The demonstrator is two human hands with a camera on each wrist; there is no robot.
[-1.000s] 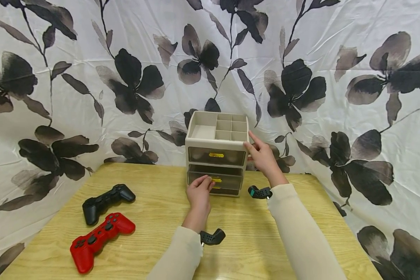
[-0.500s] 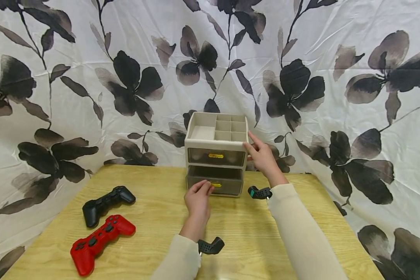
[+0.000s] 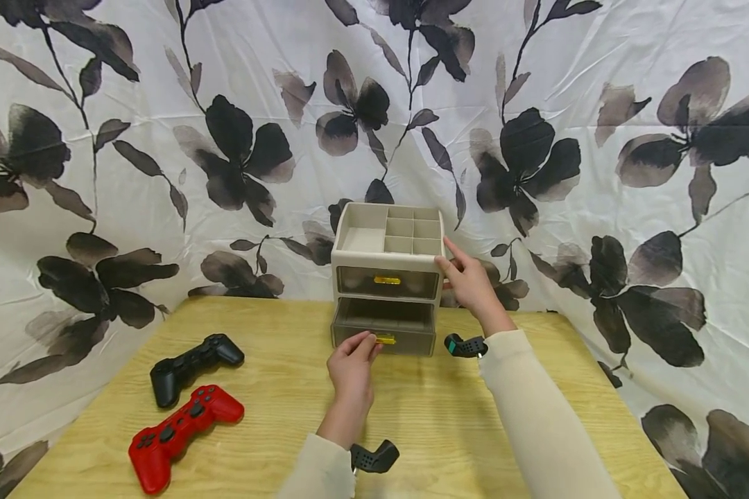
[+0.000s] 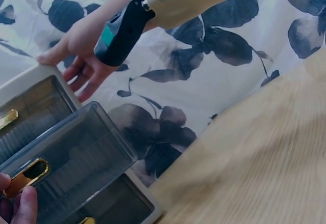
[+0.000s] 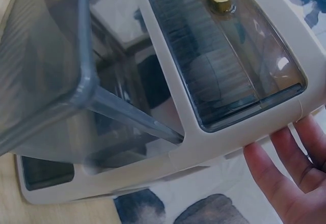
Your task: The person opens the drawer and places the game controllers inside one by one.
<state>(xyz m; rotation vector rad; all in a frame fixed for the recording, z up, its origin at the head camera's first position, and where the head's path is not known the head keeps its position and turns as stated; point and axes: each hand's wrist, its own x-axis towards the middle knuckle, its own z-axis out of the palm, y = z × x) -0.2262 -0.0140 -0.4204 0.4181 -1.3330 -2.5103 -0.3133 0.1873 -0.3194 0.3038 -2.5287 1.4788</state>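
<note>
At the near edge, the cream left sleeve [image 3: 321, 471] reaches in over the wooden tabletop [image 3: 274, 409], a black device [image 3: 376, 457] fixed at its cuff. To its left lies a red game controller [image 3: 186, 438], with a black game controller [image 3: 193, 367] just beyond it; both sit at a slant. Further in, the left hand [image 3: 351, 371] pinches the gold handle [image 3: 385, 339] of the middle drawer [image 3: 412, 338] between thumb and fingers. That smoky, see-through drawer stands pulled out from the pale desk organizer [image 3: 383, 258] on the tabletop's far part. Below it, the left wrist view shows the bottom drawer [image 4: 117, 203], apparently pushed in, though the middle one partly covers it. Above, the top drawer [image 3: 352, 282] is closed. The right hand [image 3: 472, 285] touches the organizer's right side, its thumb at the upper front corner and its fingers spread along the wall. Divided compartments [image 3: 399, 229] form the organizer's top. Behind everything hangs a white cloth [image 3: 250, 55] printed with dark flowers.
</note>
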